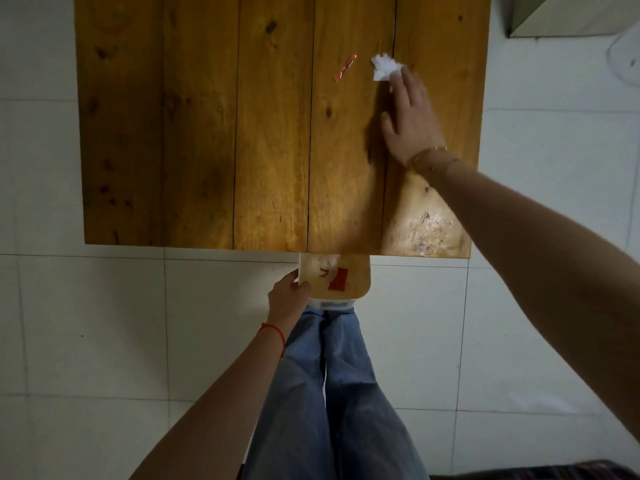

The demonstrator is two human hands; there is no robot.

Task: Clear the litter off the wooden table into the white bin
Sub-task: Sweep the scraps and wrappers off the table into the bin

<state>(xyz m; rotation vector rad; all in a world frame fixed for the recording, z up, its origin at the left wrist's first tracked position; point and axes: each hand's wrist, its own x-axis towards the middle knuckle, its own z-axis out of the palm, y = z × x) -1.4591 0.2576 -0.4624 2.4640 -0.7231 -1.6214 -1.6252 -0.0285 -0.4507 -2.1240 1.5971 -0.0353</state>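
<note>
A crumpled white tissue (384, 66) lies on the wooden table (194, 126) toward its far right. My right hand (410, 116) lies flat and open on the table, fingertips touching the tissue's near edge. A small red wrapper strip (344, 68) rests just left of the tissue. The white bin (334, 280) is held under the table's near edge, with a red scrap and other bits inside. My left hand (287, 299) grips the bin's left rim.
White tiled floor surrounds the table. My legs in blue jeans stand right below the bin. A pale box corner (571, 15) and a white plastic bag (623, 60) lie on the floor at the far right.
</note>
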